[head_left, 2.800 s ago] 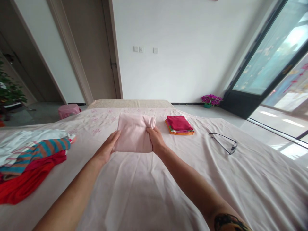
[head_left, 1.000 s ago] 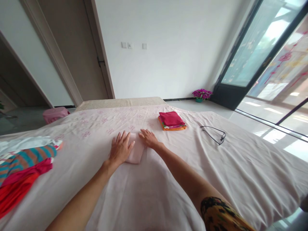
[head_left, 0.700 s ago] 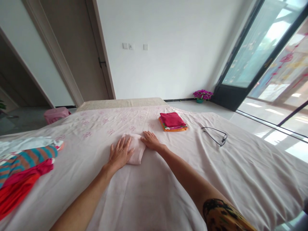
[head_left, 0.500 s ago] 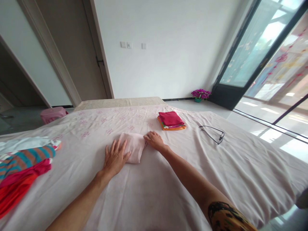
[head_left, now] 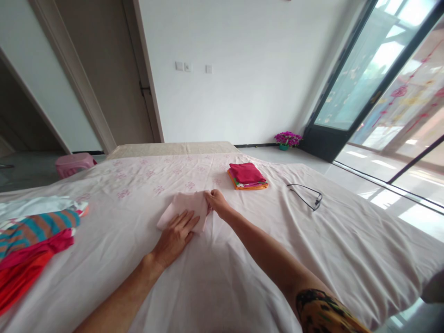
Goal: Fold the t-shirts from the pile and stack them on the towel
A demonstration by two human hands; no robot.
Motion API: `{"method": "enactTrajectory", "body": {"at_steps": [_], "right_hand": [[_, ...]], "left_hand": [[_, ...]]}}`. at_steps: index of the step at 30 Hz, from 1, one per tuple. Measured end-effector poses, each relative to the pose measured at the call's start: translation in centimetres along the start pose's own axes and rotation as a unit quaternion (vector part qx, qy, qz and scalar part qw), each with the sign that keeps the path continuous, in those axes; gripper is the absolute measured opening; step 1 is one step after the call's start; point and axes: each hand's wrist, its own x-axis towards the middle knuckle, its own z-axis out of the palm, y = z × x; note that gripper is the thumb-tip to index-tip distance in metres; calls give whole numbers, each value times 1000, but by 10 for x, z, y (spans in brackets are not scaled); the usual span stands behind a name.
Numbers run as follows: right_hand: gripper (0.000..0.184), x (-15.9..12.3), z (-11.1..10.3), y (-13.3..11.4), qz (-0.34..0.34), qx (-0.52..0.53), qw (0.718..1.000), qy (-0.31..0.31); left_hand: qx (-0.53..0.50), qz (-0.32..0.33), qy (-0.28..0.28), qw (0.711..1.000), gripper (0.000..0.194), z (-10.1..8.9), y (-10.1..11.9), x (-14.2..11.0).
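I see plain pale pink on the cloth [head_left: 189,202]; the sheet [head_left: 270,208] is a whiter pink, with small deeper-pink flower prints toward its far end; the stack [head_left: 247,173] shows crimson on top, orange at the bottom, bits of green, white and magenta between; the pile [head_left: 41,229] runs white, blue-and-brown stripes, magenta, bright red; the glasses [head_left: 318,202] look black; the stool [head_left: 74,162] is pink; the wall [head_left: 243,97] white.

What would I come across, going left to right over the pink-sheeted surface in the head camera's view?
Heaped clothes → pale pink cloth → right hand → folded stack with red on top → dark-framed glasses.
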Motion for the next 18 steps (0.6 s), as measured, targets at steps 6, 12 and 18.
{"method": "enactTrajectory", "body": {"at_steps": [6,12,18], "right_hand": [[30,-12,4,-2,75,136,984,-88],[16,-34,-4,7,117,222,953,-171],[14,-32,17,19,169,248,946,-123]], "left_hand": [[-23,-14,11,1000,47,0,1,-1],[-35,-16,30,999,49,1,2,-4],[-58,-10,57,997,55,4,4,-5]]}}
